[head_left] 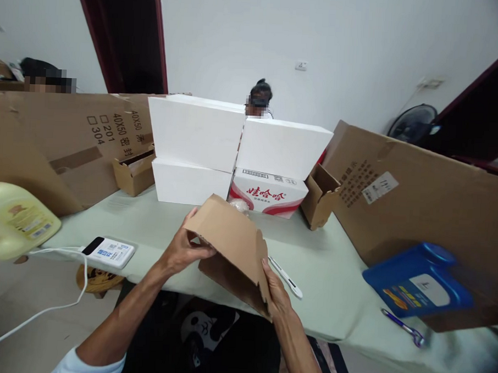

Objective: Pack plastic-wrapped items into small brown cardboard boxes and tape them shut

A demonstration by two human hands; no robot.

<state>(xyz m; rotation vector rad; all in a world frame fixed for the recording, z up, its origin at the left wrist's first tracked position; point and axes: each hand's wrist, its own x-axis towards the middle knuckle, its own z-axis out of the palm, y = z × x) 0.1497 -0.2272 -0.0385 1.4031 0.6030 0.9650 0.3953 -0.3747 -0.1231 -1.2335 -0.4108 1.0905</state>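
Green table (323,267), cardboard box (230,246) between both hands (184,249)

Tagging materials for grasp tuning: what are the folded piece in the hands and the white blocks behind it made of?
Folded piece: looks like corrugated cardboard, matt brown, with creased flaps and a ragged cut edge. Left hand and right hand grip it. White blocks: probably foam, matt white with soft, thick edges; could be boxes.

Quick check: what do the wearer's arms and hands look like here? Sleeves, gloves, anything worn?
Both hands are bare: no gloves, rings or watch visible on the left hand or the right hand. Forearms are bare too. A pale blue sleeve, short or pushed up, shows at the left arm's lower edge. The right arm leaves the frame with no sleeve in view. No cables or markings on them.
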